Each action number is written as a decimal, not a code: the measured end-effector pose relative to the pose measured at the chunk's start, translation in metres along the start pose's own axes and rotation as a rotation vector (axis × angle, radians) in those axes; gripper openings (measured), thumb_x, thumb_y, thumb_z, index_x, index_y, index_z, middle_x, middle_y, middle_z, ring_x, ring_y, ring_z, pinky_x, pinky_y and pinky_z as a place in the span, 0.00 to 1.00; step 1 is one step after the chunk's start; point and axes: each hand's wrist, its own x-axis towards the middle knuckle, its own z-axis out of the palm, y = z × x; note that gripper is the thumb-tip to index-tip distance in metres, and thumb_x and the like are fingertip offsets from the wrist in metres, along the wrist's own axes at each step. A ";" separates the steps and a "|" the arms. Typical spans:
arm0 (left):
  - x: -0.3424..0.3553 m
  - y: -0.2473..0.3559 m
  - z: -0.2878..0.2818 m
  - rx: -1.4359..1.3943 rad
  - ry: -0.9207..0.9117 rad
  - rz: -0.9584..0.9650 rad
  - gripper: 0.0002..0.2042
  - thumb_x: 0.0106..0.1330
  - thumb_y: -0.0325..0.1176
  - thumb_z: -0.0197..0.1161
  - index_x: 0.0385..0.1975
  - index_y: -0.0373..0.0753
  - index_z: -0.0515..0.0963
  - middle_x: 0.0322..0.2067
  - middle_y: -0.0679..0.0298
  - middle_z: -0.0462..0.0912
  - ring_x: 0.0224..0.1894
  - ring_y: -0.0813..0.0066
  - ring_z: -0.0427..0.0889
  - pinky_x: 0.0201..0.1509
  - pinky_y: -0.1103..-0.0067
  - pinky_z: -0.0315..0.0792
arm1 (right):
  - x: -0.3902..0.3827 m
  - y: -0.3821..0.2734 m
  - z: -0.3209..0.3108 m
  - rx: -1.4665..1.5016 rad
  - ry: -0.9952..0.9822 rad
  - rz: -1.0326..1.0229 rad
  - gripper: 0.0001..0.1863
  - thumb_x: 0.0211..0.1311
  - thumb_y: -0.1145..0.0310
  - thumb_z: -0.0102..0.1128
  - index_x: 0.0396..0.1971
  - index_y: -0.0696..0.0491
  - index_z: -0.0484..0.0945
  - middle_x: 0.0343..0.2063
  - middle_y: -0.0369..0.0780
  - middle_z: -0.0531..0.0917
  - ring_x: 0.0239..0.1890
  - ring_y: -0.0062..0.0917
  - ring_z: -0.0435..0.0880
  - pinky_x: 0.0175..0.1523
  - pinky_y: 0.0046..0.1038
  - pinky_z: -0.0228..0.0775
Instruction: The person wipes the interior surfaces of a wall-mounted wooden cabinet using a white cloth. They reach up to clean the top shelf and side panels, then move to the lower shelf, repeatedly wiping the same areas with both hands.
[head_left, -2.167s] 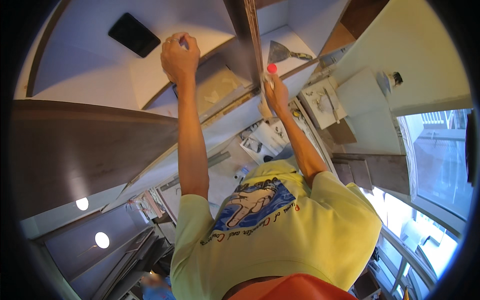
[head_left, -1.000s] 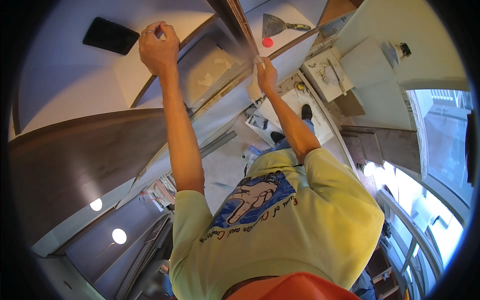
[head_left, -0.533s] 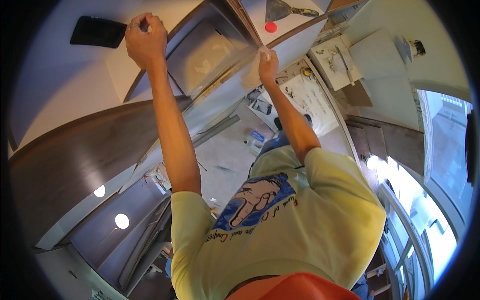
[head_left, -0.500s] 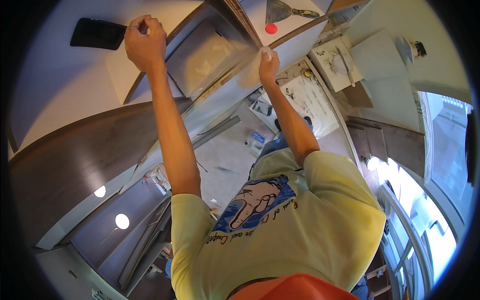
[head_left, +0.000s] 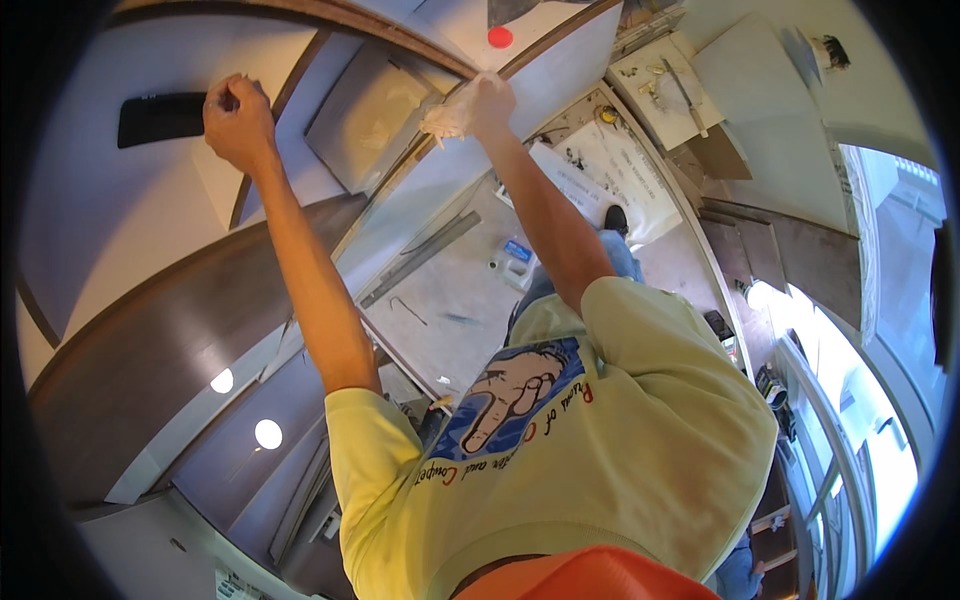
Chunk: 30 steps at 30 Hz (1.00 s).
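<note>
My left hand (head_left: 240, 122) is closed, with its fingers curled in and the thumb against them. Whatever it pinches, if anything, is too small to make out. Its fingers overlap the right end of a flat black panel-like object (head_left: 158, 120) on the white surface. My right hand (head_left: 493, 104) grips a crumpled, pale rag (head_left: 446, 118), which spreads out left of the fist across the wooden edge of the white cabinet panel. Just beyond that hand lies a round red lid (head_left: 500, 37). A grey blade (head_left: 512, 10) is partly cut off at the top.
An open compartment (head_left: 365, 115) lies between my arms. Over at right, a pale board (head_left: 665, 90) carries a long thin tool (head_left: 683, 95). A jug with a blue label (head_left: 515, 262) stands on the floor, and a metal railing (head_left: 835, 450) runs at lower right.
My right hand has moved left along the panel edge, and more of the rag now shows. My left hand sits farther left and lower. The view has shifted, cutting off most of the bladed tool.
</note>
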 end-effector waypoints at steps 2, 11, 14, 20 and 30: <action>0.000 0.003 0.000 0.004 0.005 -0.026 0.14 0.63 0.42 0.62 0.35 0.40 0.89 0.36 0.58 0.91 0.41 0.62 0.90 0.48 0.70 0.81 | 0.008 0.009 0.016 -0.112 0.011 -0.116 0.16 0.71 0.74 0.58 0.56 0.59 0.75 0.46 0.43 0.83 0.50 0.29 0.81 0.59 0.36 0.73; 0.005 -0.011 0.006 -0.060 -0.007 -0.012 0.14 0.63 0.42 0.63 0.34 0.37 0.88 0.35 0.56 0.91 0.40 0.61 0.90 0.48 0.70 0.80 | -0.072 -0.045 0.033 -0.049 0.008 -0.371 0.14 0.70 0.72 0.57 0.52 0.60 0.78 0.44 0.44 0.84 0.46 0.29 0.81 0.56 0.32 0.72; 0.006 -0.017 0.004 0.043 -0.016 -0.026 0.14 0.63 0.43 0.63 0.34 0.38 0.88 0.35 0.56 0.90 0.39 0.60 0.90 0.47 0.69 0.80 | -0.070 -0.066 0.024 -0.080 -0.047 -0.312 0.13 0.69 0.72 0.58 0.50 0.59 0.78 0.42 0.45 0.84 0.44 0.32 0.82 0.54 0.34 0.73; 0.003 -0.011 0.003 0.023 0.002 0.045 0.14 0.64 0.43 0.63 0.33 0.39 0.89 0.34 0.57 0.90 0.39 0.61 0.89 0.46 0.70 0.79 | -0.052 -0.050 0.025 -0.383 -0.059 -0.814 0.11 0.68 0.70 0.61 0.48 0.54 0.78 0.42 0.48 0.85 0.44 0.47 0.84 0.51 0.40 0.74; 0.007 -0.014 0.005 -0.025 -0.018 -0.057 0.15 0.65 0.42 0.63 0.34 0.36 0.88 0.35 0.54 0.90 0.40 0.59 0.90 0.48 0.68 0.80 | -0.041 -0.035 -0.008 -0.484 -0.178 -0.865 0.12 0.64 0.71 0.65 0.46 0.51 0.80 0.42 0.48 0.87 0.46 0.51 0.84 0.49 0.45 0.75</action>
